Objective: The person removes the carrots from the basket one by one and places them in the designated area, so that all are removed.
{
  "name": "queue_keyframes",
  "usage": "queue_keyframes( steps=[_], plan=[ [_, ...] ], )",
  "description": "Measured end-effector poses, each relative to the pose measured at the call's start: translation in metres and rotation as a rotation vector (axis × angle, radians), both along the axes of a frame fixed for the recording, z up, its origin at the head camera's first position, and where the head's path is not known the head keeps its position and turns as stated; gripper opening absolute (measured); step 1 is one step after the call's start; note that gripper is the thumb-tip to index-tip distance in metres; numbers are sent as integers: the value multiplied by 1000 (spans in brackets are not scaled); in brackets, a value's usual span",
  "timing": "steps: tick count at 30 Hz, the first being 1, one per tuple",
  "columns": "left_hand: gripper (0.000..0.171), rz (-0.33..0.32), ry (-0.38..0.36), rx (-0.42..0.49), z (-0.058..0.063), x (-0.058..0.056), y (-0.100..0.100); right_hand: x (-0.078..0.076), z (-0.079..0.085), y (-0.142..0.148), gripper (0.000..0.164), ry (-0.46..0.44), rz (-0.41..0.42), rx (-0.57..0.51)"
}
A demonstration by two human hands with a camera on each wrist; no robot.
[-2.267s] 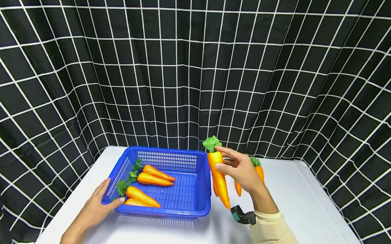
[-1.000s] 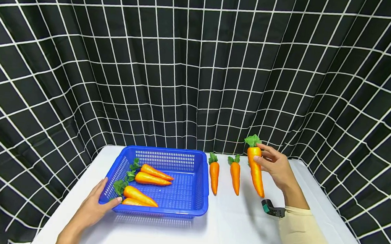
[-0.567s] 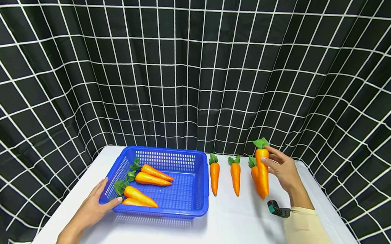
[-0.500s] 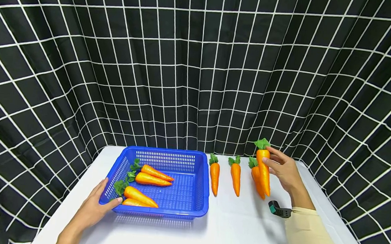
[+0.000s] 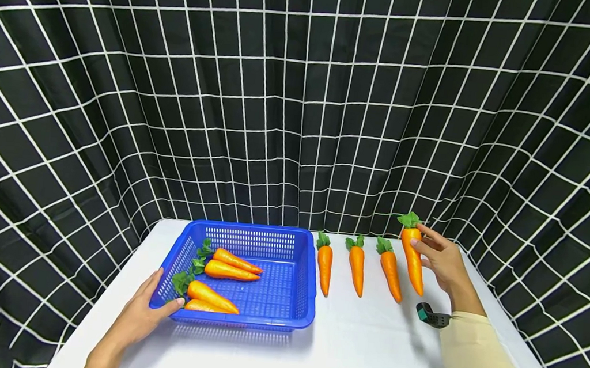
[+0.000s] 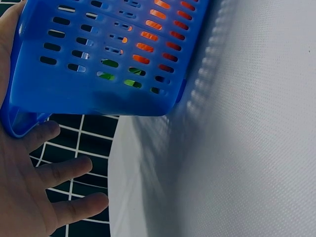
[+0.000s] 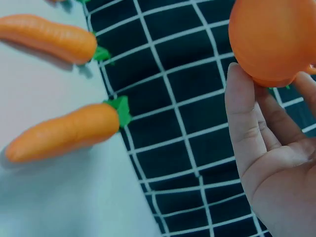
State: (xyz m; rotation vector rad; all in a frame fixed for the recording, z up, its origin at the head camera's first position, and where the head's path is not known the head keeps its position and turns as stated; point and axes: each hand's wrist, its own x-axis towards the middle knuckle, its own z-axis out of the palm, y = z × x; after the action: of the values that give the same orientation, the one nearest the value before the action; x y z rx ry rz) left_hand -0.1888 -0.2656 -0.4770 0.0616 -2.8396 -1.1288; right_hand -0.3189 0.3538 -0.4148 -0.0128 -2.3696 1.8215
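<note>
In the head view my right hand [image 5: 440, 259] pinches a carrot [image 5: 412, 260] with green leaves near its top, tip hanging down, at the right end of a row. In the right wrist view the held carrot [image 7: 276, 37] fills the upper right, thumb and fingers at its thick end. My left hand [image 5: 141, 310] rests at the near left corner of a blue plastic basket [image 5: 242, 319], thumb over the rim. Its fingers are straight and spread in the left wrist view, beside the basket wall [image 6: 94, 94]. Several carrots [image 5: 228, 270] lie in the basket's left part.
Three carrots lie side by side on the white table right of the basket: one by its wall [image 5: 324, 267], a middle one [image 5: 356, 267], and one [image 5: 391, 272] nearest the held carrot. A black grid-patterned curtain [image 5: 300, 121] stands behind and at both sides.
My right hand has carried the carrot from beside the basket rightward, past the three carrots in the row, then farther right of the third. My left hand stays at the basket corner.
</note>
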Motion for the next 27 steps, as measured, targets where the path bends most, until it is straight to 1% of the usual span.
queue_keyframes(
  steps=[4,8,12,18,24,27],
  plan=[
    [101,2,1,-9,2,-1,1,-3,-6,8,71,-20,-12,-32],
    [102,4,-2,-13,4,-1,1,-5,-14,18,72,-47,-15,-86],
    [101,2,1,-6,5,-1,2,-9,-21,26,72,-66,-30,-107],
    [101,10,-13,9,5,-1,3,-14,-30,34,73,-102,-52,-54],
    [101,16,-24,-4,2,-1,1,-18,-44,41,73,-138,-22,-26],
    [101,19,-29,-11,1,-1,1,-21,-51,42,72,-148,-21,-5]
  ],
)
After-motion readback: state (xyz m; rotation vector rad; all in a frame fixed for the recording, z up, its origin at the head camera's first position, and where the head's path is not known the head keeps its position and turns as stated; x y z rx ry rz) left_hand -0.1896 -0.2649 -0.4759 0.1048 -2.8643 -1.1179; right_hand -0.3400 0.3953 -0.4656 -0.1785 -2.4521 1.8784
